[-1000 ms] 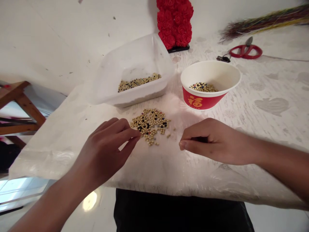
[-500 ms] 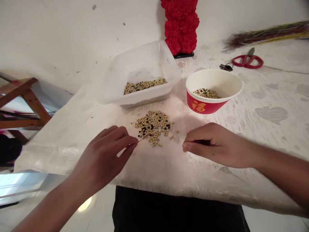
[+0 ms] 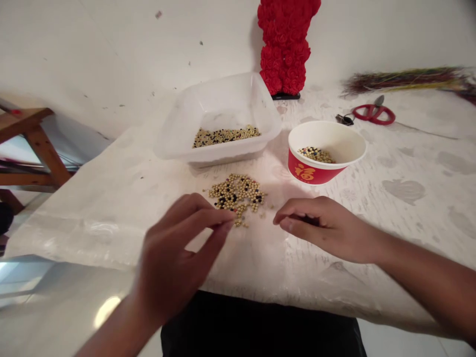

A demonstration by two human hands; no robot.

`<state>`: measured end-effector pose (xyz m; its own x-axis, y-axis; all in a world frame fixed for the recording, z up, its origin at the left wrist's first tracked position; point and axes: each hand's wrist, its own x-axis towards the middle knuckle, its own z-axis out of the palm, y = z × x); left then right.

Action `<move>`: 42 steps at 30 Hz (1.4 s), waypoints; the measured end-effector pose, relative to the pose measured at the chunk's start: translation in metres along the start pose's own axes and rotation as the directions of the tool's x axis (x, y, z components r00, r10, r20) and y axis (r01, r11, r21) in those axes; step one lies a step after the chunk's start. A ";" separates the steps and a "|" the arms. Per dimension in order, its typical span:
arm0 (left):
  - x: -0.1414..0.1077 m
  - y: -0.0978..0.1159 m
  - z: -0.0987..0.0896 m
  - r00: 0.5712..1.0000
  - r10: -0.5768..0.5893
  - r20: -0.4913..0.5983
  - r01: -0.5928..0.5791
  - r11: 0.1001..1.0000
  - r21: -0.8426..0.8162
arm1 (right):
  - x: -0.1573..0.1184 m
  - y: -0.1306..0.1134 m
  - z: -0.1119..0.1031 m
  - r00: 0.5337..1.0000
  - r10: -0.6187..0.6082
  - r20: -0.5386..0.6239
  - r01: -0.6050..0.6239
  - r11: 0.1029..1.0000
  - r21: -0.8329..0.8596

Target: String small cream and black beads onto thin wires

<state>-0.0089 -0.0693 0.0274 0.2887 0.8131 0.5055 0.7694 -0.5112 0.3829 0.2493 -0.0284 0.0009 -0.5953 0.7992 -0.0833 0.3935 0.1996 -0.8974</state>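
Observation:
A loose pile of small gold and black beads (image 3: 238, 192) lies on the covered table. My left hand (image 3: 184, 243) is at the pile's lower left edge, thumb and forefinger pinched together; whatever is between the fingertips is too small to make out. To the right of the pile, my right hand (image 3: 323, 225) hovers over the cloth with its fingers curled and the thumb near the forefinger; what it holds, if anything, is hidden. Behind the pile stands a translucent white tub (image 3: 226, 154) with more beads inside. A red and white paper bowl (image 3: 320, 172) with beads is behind my right hand.
Red-handled scissors (image 3: 374, 114) and a small black item with a ring (image 3: 345, 119) lie at the back right, before a bundle of coloured strands (image 3: 401, 81). A red rose figure (image 3: 284, 54) stands by the wall. A wooden frame (image 3: 46, 148) is at the left.
My left hand has moved right, over the pile's lower edge, and the thin wire seen at its fingertips no longer shows. My right hand has shifted slightly left. The whole view has shifted a little.

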 end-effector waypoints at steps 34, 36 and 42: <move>-0.030 -0.045 0.026 0.934 -0.346 -0.092 0.292 0.886 -0.361 | 0.057 -0.053 0.010 0.845 -0.435 -0.310 0.139 0.739 -0.659; -0.030 -0.048 0.027 0.929 -0.367 -0.042 0.323 0.861 -0.392 | 0.072 -0.049 0.008 0.855 -0.429 -0.293 0.080 0.665 -0.742; -0.029 -0.044 0.025 0.913 -0.406 -0.028 0.357 0.832 -0.425 | 0.087 -0.039 0.004 0.914 -0.320 -0.250 -0.031 0.559 -0.829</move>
<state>-0.0367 -0.0632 -0.0231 -0.0648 0.9425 0.3280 0.5012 -0.2535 0.8274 0.1794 0.0318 0.0266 -0.4948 0.8081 0.3197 0.8188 0.5567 -0.1400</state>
